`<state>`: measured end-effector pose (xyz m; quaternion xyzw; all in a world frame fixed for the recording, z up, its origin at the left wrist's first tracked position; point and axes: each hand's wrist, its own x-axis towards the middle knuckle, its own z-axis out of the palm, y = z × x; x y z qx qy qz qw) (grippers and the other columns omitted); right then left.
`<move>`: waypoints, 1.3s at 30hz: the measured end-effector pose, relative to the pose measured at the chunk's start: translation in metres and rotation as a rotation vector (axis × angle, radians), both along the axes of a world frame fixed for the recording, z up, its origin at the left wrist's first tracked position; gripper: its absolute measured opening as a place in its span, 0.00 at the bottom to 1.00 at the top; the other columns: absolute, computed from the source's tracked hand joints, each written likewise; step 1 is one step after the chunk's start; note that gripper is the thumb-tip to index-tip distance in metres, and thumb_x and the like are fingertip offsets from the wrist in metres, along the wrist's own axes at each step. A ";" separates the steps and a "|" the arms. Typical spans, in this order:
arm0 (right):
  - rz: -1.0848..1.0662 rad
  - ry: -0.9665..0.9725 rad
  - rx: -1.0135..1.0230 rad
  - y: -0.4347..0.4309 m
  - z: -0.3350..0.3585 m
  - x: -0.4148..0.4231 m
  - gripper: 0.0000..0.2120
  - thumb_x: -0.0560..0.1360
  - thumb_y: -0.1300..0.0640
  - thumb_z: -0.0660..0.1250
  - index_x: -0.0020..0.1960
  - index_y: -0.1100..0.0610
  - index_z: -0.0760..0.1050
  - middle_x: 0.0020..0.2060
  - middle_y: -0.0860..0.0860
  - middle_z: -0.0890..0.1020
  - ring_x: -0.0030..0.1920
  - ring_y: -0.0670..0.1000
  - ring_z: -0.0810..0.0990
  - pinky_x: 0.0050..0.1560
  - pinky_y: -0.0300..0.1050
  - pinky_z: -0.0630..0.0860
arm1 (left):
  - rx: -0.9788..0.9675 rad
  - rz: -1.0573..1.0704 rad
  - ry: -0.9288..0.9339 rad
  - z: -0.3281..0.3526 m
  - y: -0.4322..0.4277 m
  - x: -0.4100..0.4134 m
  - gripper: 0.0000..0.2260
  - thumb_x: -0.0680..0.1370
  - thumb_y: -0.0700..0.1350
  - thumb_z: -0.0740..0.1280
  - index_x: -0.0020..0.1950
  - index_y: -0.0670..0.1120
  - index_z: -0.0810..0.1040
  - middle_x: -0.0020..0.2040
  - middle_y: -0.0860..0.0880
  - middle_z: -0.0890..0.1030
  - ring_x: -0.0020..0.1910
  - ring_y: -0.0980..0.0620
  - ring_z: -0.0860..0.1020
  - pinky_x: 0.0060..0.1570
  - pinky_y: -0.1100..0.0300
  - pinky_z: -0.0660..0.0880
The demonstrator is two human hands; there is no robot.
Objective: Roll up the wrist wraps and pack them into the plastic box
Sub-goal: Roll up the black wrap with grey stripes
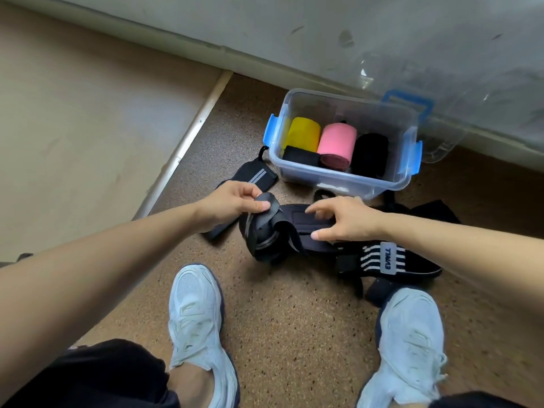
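Black wrist wrap (282, 231) is laid on the floor, long axis left-right between the hands. Its loosely rolled left end is pinched by the left hand (232, 206); the flat tail is pressed by the right hand (338, 217), fingers spread. Plastic box (347, 184) sits just beyond, part-filled.

rolled wraps (335, 145) in plastic box (382, 188), loose wraps (382, 260) before it

Clear plastic box (338, 184) w/ blue clips; yellow roll (303, 134), pink roll (337, 142), black roll (369, 154); white-striped black wrap (379, 257).
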<state>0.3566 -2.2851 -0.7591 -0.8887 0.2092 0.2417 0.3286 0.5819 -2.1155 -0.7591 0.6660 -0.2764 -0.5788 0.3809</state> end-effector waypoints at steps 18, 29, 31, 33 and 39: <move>-0.292 -0.181 -0.063 -0.006 -0.002 0.005 0.25 0.70 0.56 0.76 0.67 0.53 0.79 0.51 0.46 0.82 0.54 0.49 0.81 0.55 0.43 0.76 | -0.005 0.430 0.096 0.024 -0.016 0.014 0.03 0.82 0.41 0.68 0.50 0.45 0.76 0.40 0.47 0.83 0.35 0.53 0.82 0.33 0.62 0.80; -0.678 -0.554 0.560 0.039 0.008 0.044 0.08 0.79 0.64 0.71 0.57 0.61 0.83 0.51 0.52 0.88 0.49 0.45 0.85 0.57 0.45 0.80 | 0.007 0.316 -0.183 0.017 -0.014 0.019 0.07 0.78 0.51 0.74 0.51 0.49 0.82 0.46 0.51 0.84 0.43 0.55 0.79 0.45 0.64 0.77; -0.650 -0.527 0.536 0.035 0.006 0.037 0.07 0.79 0.64 0.71 0.56 0.61 0.82 0.49 0.50 0.87 0.48 0.43 0.84 0.55 0.43 0.80 | 0.183 0.220 -0.536 -0.007 0.011 0.040 0.18 0.75 0.55 0.76 0.60 0.49 0.80 0.56 0.50 0.83 0.54 0.52 0.80 0.56 0.55 0.79; -0.631 -0.501 0.518 0.031 0.005 0.034 0.06 0.79 0.63 0.71 0.55 0.60 0.82 0.48 0.49 0.87 0.47 0.43 0.84 0.54 0.41 0.80 | 0.423 0.005 -0.831 -0.027 0.037 0.053 0.31 0.72 0.60 0.76 0.70 0.50 0.75 0.66 0.47 0.79 0.66 0.45 0.76 0.65 0.46 0.74; -0.516 -0.410 0.456 0.021 0.015 0.028 0.08 0.81 0.57 0.68 0.49 0.61 0.82 0.44 0.54 0.87 0.44 0.45 0.82 0.51 0.46 0.78 | 0.525 -0.082 -0.827 -0.038 0.063 0.060 0.20 0.72 0.55 0.79 0.60 0.50 0.80 0.59 0.48 0.84 0.59 0.44 0.81 0.58 0.50 0.77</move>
